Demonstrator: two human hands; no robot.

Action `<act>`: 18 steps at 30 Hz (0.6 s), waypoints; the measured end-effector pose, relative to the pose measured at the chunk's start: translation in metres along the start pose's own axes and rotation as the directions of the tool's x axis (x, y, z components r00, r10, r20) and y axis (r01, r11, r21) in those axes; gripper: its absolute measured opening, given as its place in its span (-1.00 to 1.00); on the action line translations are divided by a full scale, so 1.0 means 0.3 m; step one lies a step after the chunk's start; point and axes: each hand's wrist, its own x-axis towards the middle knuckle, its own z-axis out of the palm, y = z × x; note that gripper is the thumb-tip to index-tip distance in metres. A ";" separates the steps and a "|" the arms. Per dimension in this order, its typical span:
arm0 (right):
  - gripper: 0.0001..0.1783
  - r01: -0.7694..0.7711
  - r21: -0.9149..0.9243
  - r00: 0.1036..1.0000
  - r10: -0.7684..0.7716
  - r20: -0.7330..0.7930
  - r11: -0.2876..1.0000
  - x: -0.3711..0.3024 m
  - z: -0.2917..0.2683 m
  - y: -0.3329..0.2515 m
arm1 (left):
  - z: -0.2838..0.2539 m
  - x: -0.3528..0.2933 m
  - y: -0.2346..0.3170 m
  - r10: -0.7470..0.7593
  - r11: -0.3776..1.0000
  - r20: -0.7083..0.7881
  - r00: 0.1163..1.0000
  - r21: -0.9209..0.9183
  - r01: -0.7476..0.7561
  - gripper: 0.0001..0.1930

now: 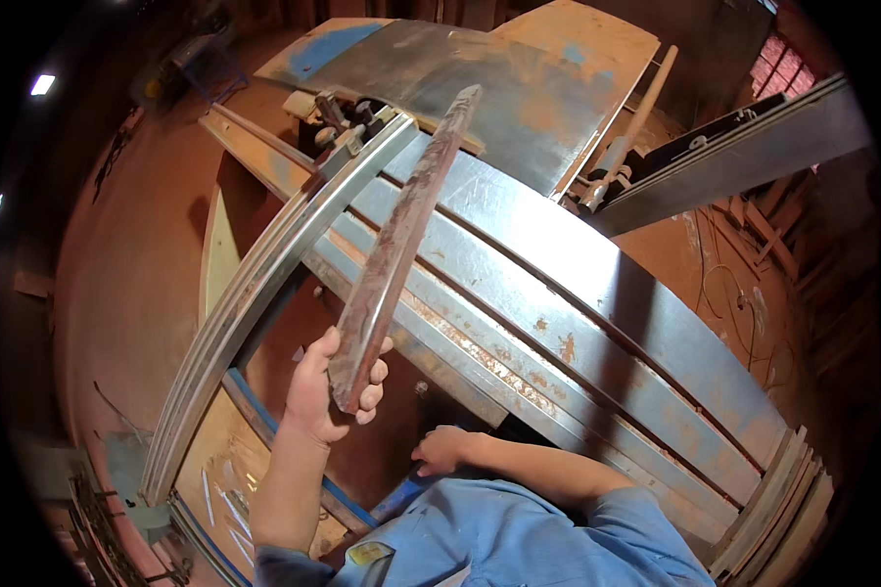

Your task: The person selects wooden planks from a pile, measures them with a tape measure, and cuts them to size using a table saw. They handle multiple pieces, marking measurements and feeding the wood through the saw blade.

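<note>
My left hand (313, 386) is wrapped round the near end of a long, narrow wooden plank (401, 245), dark reddish-brown with a rough, mottled face. The plank slants up and away over a slotted metal machine table (548, 249), its far end reaching past the table's far left part. Whether it touches the metal I cannot tell. Close to my body, in front of the blue shirt, my right hand (442, 450) hangs with its fingers curled in. Anything within those fingers is hidden.
A silver sliding rail (264, 279) curves along the left side. Behind the table lies a large worn sheet (519, 98) with blue patches. Wooden strips (773, 504) are stacked at the lower right. A long beam (744, 147) juts out at the far right. Sawdust lies along the near slot.
</note>
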 end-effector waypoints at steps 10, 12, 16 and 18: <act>-0.55 -0.013 -0.152 0.997 0.002 -0.072 0.988 -0.057 0.008 0.018 | 0.239 -0.027 0.090 0.084 0.996 0.258 0.962 -0.016 -0.083 -0.29; -0.54 -0.048 -0.191 0.994 0.028 -0.102 0.980 -0.079 0.004 0.019 | 0.284 -0.022 0.104 0.069 0.997 0.323 0.944 -0.044 -0.057 -0.25; -0.53 -0.069 -0.205 0.987 0.037 -0.156 0.976 -0.116 -0.003 0.022 | 0.338 -0.012 0.104 0.099 0.995 0.423 0.901 -0.059 -0.081 -0.23; -0.53 -0.052 -0.205 0.983 0.014 -0.183 0.977 -0.113 0.007 0.030 | 0.325 0.001 0.104 0.102 0.994 0.520 0.848 -0.082 -0.069 -0.20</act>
